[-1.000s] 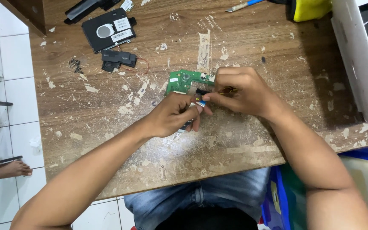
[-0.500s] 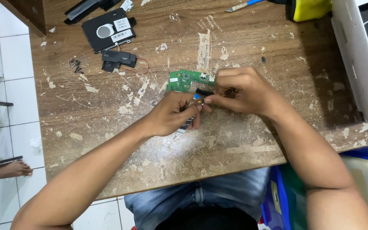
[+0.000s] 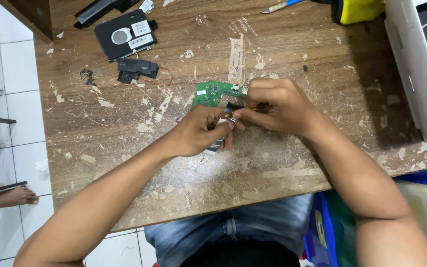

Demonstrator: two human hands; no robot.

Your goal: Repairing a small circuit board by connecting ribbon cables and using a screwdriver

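Note:
A small green circuit board [image 3: 212, 92] lies on the worn wooden table [image 3: 282, 163], partly covered by my hands. My left hand [image 3: 201, 131] pinches a small part with a flat silvery ribbon [image 3: 215, 145] that sticks out below the fingers. My right hand [image 3: 273, 106] is closed on a thin dark tool whose tip meets the left fingertips just below the board. What exactly sits between the fingertips is too small to tell.
A black hard drive [image 3: 126, 35] and a black speaker module with red wire [image 3: 135, 68] lie at the back left, with several tiny screws [image 3: 87, 76] beside them. A yellow object [image 3: 359, 10] and a white case [image 3: 418, 74] stand at the right.
Both hands have stayed at the board; only the fingers have shifted slightly.

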